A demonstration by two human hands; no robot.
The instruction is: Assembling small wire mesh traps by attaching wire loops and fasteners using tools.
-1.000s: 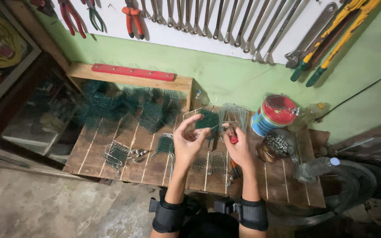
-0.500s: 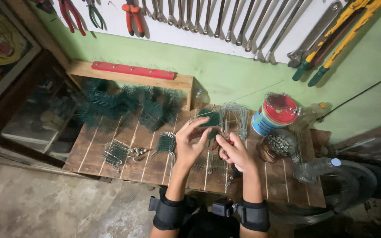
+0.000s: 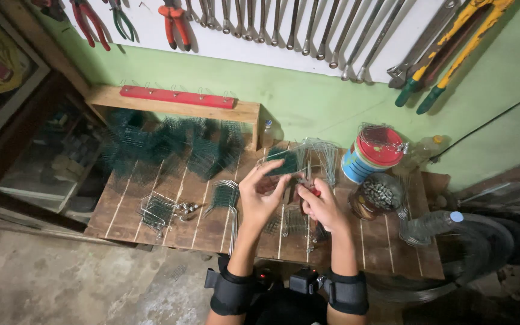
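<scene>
Far left there's a dark glass-front cabinet (image 3: pixel 37 162) next to the wooden bench (image 3: pixel 151 216). At the back of the bench, a low wooden shelf w/ a red strip (image 3: pixel 177 96) along the top, and in front of it a heap of green wire mesh pieces (image 3: pixel 170 144). Nearer the front edge: a small mesh cage (image 3: pixel 156 210) w/ a few metal bits beside it, then another green mesh piece (image 3: pixel 225 194) w/ bare wire legs.

Middle: left hand (image 3: pixel 262 195) is up, fingers curled, pinching the edge of a small green mesh panel (image 3: pixel 283 161) that's held just above the bench, approx centre. Right hand (image 3: pixel 323 207) is closed around a red-handled tool (image 3: pixel 313 191), tip pointing at the lower edge of that panel. Can't tell if the tool actually touches the mesh, too small. Both wrists have black straps. More wire pieces lie on the bench under the hands.

Right of the hands: bundle of thin bare wires (image 3: pixel 323 156), then a tin w/ red lid (image 3: pixel 373 153), a round bowl of small metal clips (image 3: pixel 377 195), and a clear plastic bottle (image 3: pixel 431 224) on its side.

On the wall above: pliers, spanners (image 3: pixel 284 27), yellow-handled cutters (image 3: pixel 458 45).
</scene>
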